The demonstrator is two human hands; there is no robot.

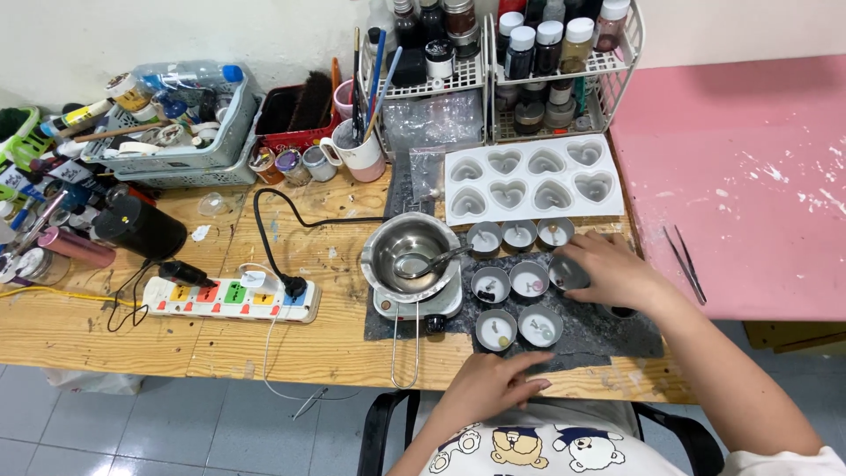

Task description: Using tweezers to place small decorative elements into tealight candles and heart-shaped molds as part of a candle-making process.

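Right hand (610, 269): fingers curl around a small round metal tin (568, 273), holding its rim on the dark mat (617, 339).
Left hand (493, 383): lies flat, fingers loosely spread, holding nothing, on the mat's front edge.
Neighbours: more tins (529, 282) just beside; melting pot (411, 251) to the left; white heart mould (529, 181) behind.
Surface (106, 339): wooden.

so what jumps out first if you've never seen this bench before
Likely the white heart-shaped mould tray at the back of the wooden table, and the steel melting pot with a spoon in it, sitting on a small hotplate in the middle. Right of the pot, small round tins sit in rows on a dark mat; the right hand rests on one, while the left hand lies flat at the near table edge.
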